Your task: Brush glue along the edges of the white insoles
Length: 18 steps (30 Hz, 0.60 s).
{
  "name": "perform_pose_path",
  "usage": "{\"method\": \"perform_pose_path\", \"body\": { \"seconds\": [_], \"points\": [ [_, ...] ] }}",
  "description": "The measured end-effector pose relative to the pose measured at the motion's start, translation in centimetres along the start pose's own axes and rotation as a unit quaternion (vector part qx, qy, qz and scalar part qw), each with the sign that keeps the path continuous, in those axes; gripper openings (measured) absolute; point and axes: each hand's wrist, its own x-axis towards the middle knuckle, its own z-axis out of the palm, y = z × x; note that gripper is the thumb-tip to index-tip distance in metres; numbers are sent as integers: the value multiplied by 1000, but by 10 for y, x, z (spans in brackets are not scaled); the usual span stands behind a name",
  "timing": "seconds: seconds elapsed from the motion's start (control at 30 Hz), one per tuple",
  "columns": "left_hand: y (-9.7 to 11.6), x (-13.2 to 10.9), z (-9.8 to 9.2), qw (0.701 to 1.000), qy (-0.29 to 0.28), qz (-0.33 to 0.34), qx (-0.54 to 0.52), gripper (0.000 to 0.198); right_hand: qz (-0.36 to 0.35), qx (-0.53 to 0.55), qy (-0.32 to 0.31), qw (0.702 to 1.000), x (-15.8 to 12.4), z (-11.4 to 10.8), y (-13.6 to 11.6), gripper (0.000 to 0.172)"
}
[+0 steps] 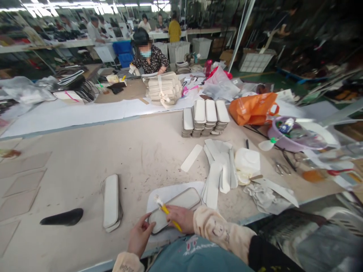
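My left hand (140,235) pinches the near left end of a white rounded panel (183,199) with a grey edge, thumb on top. The panel lies slanted over a white sheet (154,194) close to the table's front edge. In my right hand (182,220) is a yellow-handled brush (165,209), its whitish bristles pointing up and left above the panel. Left of my hands lies a small stack of similar rounded panels (110,200). White strips (213,181) are heaped beyond my right hand, with a single strip (191,158) beside them.
Stacked panels (205,117) stand farther back, near an orange bag (252,109). A white jug (247,160), scissors (281,167) and a purple basin (276,132) are at the right. A black object (62,217) lies left. Across the table a person (150,56) works beside a tied bundle (163,88).
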Motion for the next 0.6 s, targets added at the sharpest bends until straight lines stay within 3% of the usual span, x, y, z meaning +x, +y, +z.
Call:
{"method": "perform_pose_path", "body": {
  "seconds": [0.13, 0.4, 0.6],
  "points": [
    [3, -1, -1, 1000, -8, 6, 5, 63, 38, -26, 33, 998, -15, -1, 8, 12],
    [0, -2, 1, 999, -15, 7, 31, 54, 160, -133, 160, 965, -68, -58, 20, 18],
    [8, -6, 1, 999, -1, 7, 38, 54, 272, -168, 247, 915, -72, -58, 24, 12]
  ]
}}
